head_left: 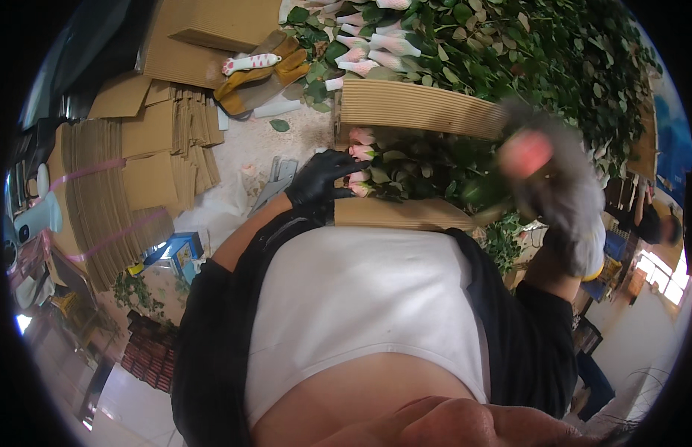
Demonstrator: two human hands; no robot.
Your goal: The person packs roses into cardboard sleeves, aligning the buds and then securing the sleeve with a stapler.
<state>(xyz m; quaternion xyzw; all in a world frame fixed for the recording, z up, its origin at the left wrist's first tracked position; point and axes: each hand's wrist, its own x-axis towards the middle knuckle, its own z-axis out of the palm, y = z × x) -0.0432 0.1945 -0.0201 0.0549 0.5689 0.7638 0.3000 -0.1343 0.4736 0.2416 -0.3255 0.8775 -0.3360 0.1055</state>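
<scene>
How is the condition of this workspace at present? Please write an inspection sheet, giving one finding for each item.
Surface: pale table, with a loose leaf on it.
Job's things: pink roses between ridged cardboard sides.
Clutter: yellowish work gloves, a white handle with pink marks.
Hands: left hand, black-gloved, at the roses; right hand, gray-gloved, blurred, grip unclear.
Cables: nothing seen.
Surroundings: cardboard stack at left; leafy stems beyond; another person far right.

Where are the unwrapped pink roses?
Head view, just above centre: pink roses sit between two cardboard flaps, at their left end, beside the black-gloved left hand.
</scene>
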